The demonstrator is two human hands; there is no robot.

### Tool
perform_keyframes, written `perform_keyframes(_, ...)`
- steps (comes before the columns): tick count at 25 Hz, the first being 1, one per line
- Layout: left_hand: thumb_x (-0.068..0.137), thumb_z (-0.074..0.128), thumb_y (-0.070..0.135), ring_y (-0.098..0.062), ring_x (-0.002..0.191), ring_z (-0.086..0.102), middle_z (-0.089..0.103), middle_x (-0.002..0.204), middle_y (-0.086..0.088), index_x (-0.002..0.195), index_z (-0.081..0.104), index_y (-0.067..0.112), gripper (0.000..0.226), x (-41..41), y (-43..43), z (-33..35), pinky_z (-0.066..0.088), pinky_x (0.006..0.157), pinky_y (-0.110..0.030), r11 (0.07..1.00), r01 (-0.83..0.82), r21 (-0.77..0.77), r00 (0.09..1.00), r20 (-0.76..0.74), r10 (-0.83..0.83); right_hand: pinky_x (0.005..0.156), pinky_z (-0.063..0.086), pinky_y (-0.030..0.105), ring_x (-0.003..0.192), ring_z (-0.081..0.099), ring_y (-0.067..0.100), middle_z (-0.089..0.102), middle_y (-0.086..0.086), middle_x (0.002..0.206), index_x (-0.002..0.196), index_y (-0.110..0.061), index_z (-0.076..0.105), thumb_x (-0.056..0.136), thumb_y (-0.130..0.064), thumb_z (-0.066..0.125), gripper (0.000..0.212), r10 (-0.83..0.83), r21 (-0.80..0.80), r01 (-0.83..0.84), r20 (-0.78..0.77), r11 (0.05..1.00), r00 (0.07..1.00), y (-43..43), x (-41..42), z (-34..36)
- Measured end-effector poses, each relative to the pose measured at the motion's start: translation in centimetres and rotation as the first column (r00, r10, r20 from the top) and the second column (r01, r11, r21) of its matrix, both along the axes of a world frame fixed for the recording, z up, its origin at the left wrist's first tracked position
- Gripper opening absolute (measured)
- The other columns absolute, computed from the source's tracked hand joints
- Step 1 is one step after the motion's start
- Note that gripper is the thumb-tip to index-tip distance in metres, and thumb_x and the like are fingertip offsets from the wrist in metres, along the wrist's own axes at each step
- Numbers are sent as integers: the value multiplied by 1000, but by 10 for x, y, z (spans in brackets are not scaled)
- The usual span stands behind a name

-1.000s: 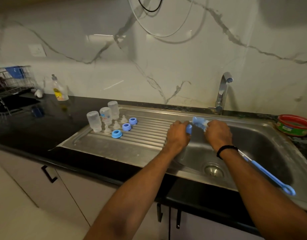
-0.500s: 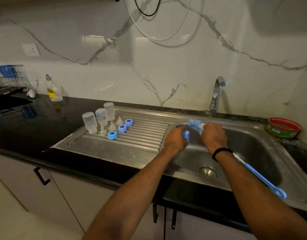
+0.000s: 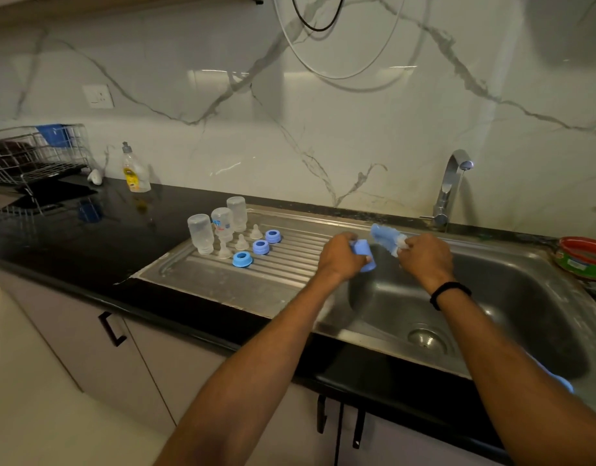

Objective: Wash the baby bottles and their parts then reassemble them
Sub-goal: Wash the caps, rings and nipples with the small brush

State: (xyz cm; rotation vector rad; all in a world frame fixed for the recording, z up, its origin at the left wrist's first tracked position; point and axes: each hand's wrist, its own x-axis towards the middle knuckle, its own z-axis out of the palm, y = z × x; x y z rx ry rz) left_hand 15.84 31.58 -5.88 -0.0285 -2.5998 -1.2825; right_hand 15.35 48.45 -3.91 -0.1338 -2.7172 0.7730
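Over the left edge of the sink basin (image 3: 511,297), my left hand (image 3: 338,258) grips a blue bottle cap (image 3: 364,255). My right hand (image 3: 424,257) holds a bottle brush just below its blue sponge head (image 3: 387,238); the end of the brush's blue handle (image 3: 559,381) shows beyond my forearm. The sponge head is a short way from the cap, apart from it. On the ribbed drainboard (image 3: 283,264) stand three clear bottles (image 3: 200,233) upside down, three clear nipples (image 3: 241,242) and three blue collar rings (image 3: 242,259).
A chrome faucet (image 3: 449,186) rises behind the basin. A red-rimmed tub (image 3: 582,257) sits at the far right. A dish soap bottle (image 3: 134,169) and a wire dish rack (image 3: 34,156) stand on the black counter (image 3: 88,237) at the left.
The brush head and the cap have drawn apart; earlier the two hands were close together with the sponge at the cap. The view has shifted slightly.
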Motion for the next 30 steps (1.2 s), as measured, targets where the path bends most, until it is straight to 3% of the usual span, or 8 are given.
perform_keyframes(5, 81, 82, 17, -24, 116, 62, 64, 130, -10, 133, 60, 12, 57, -2, -91, 22, 50, 96, -34, 991, -102, -87, 992, 69, 108, 67, 43, 29, 89, 67, 32, 72, 16, 94, 103, -4, 74, 88, -20, 66, 23, 144, -62, -146, -34, 987, 989, -53, -4, 16)
perform_keyframes(11, 74, 87, 13, -25, 110, 64, 65, 126, -12, 126, 64, 12, 56, -1, -169, 11, 45, 84, -27, 959, -132, -249, 980, 112, 164, 67, 41, 26, 90, 64, 31, 68, 13, 93, 94, -7, 73, 90, -25, 62, 21, 246, -62, -249, -49, 966, 968, -120, -7, 21)
perform_keyframes(15, 74, 87, 11, -29, 114, 62, 62, 131, -12, 127, 62, 13, 59, -4, -183, 3, 46, 86, -30, 944, -117, -310, 979, 123, 161, 62, 38, 28, 77, 57, 27, 54, 5, 76, 71, -13, 57, 90, -20, 61, 20, 284, -33, -285, -31, 958, 958, -145, -10, 18)
perform_keyframes(22, 78, 83, 5, -29, 120, 58, 58, 136, -12, 130, 57, 14, 58, -10, -190, -6, 48, 94, -35, 941, -147, -306, 975, 113, 189, 63, 39, 28, 79, 56, 25, 54, 5, 84, 91, -7, 66, 89, -23, 64, 16, 275, -59, -276, -29, 959, 961, -159, -23, 8)
perform_keyframes(27, 75, 85, 6, -30, 123, 56, 58, 137, -13, 135, 53, 12, 68, -8, -191, -8, 47, 98, -37, 939, -163, -303, 972, 116, 206, 62, 38, 27, 75, 51, 23, 52, 4, 79, 77, -13, 56, 89, -17, 62, 14, 278, -61, -279, -33, 958, 960, -159, -23, 3)
perform_keyframes(30, 75, 86, 8, -32, 124, 56, 58, 138, -14, 139, 50, 10, 74, -8, -189, -5, 46, 101, -39, 931, -168, -324, 971, 107, 212, 64, 39, 28, 76, 51, 22, 53, 3, 81, 80, -15, 59, 89, -18, 63, 10, 279, -53, -281, -35, 958, 960, -157, -20, 3)
